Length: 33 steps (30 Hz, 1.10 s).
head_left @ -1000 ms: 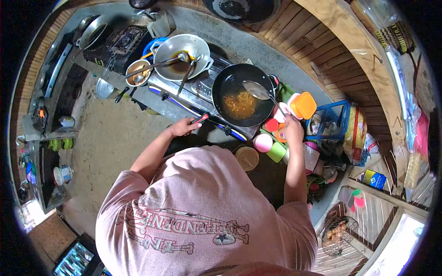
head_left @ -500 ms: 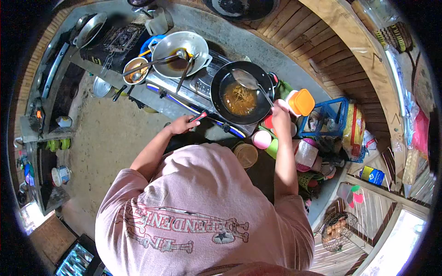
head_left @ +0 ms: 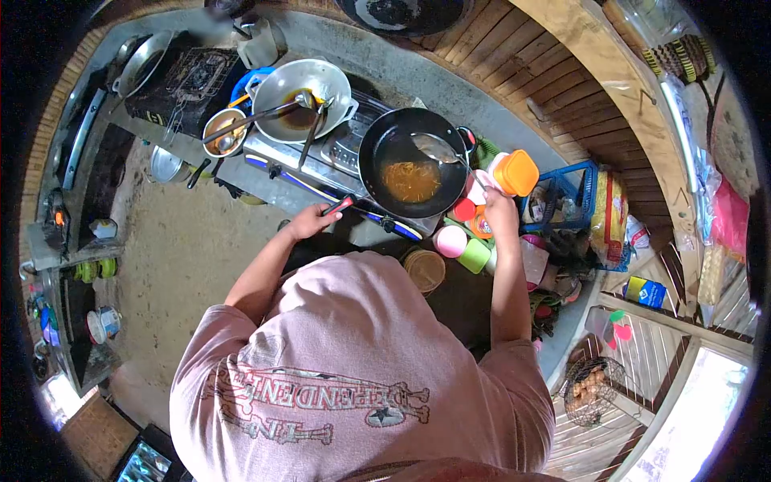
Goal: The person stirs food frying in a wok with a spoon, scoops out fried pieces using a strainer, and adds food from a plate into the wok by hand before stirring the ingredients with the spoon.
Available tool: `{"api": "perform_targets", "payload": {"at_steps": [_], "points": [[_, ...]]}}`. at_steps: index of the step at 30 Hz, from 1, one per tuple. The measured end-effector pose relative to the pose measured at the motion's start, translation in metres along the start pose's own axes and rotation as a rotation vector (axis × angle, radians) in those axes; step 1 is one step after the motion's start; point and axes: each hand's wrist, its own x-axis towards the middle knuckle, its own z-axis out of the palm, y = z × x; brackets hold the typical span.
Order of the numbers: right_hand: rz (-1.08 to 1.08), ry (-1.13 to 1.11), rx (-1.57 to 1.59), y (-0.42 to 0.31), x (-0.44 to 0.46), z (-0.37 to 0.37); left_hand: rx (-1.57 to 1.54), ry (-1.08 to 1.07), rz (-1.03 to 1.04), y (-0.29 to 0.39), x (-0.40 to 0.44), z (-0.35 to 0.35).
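My left hand (head_left: 310, 221) is closed round the red and black handle (head_left: 339, 206) of the black wok (head_left: 389, 136). Brownish liquid with thin yellowish strips (head_left: 410, 181) lies in the bottom of this wok. My right hand (head_left: 501, 210) grips the handle of a metal ladle (head_left: 434, 148), whose bowl is over the upper right part of the wok, above the strips. To the left on the same stove (head_left: 293, 178), a grey metal wok (head_left: 281, 82) holds dark liquid and two utensils.
A small pot (head_left: 224, 132) stands left of the grey wok. Right of the black wok are an orange-lidded container (head_left: 516, 173), a pink cup (head_left: 450, 241), a green cup (head_left: 474, 255) and a blue basket (head_left: 571, 193). A wire basket of eggs (head_left: 593, 389) is at lower right.
My right hand and the ladle first moved left, then slightly right relative to the wok. The strips, bunched up half a second ago, now lie spread out. My left hand keeps its hold.
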Motion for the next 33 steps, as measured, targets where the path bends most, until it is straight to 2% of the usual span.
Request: {"api": "perform_targets", "payload": {"at_steps": [6,8,11,14,18,22,25,27,30,33], "points": [[-0.069,-0.066,0.035,0.011,-0.001,0.000,0.069,0.052,0.050,-0.004,0.001,0.003],[-0.065,-0.025,0.026,0.012,0.000,-0.005,0.086,0.051,0.059,-0.003,-0.002,0.003],[-0.068,0.040,-0.176,0.009,0.004,-0.014,0.108,0.054,0.043,-0.007,0.002,0.002],[-0.100,-0.063,-0.211,-0.004,0.003,-0.028,0.133,0.058,0.023,-0.013,0.005,0.001],[-0.187,-0.053,-0.281,-0.004,0.013,-0.040,0.145,0.071,0.028,-0.013,0.005,-0.001],[-0.261,0.103,-0.303,-0.011,0.032,-0.052,0.163,0.114,0.093,-0.019,0.008,-0.004],[-0.275,0.089,-0.350,-0.010,0.046,-0.048,0.161,0.134,0.137,-0.017,0.005,-0.006],[-0.325,0.022,-0.405,-0.008,0.053,-0.036,0.145,0.091,0.054,-0.013,0.004,-0.010],[-0.406,-0.019,-0.361,-0.013,0.053,-0.031,0.133,0.097,0.066,-0.014,0.006,-0.009],[-0.379,0.000,-0.346,-0.021,0.052,-0.041,0.173,0.094,0.070,-0.003,0.000,-0.011]]}}
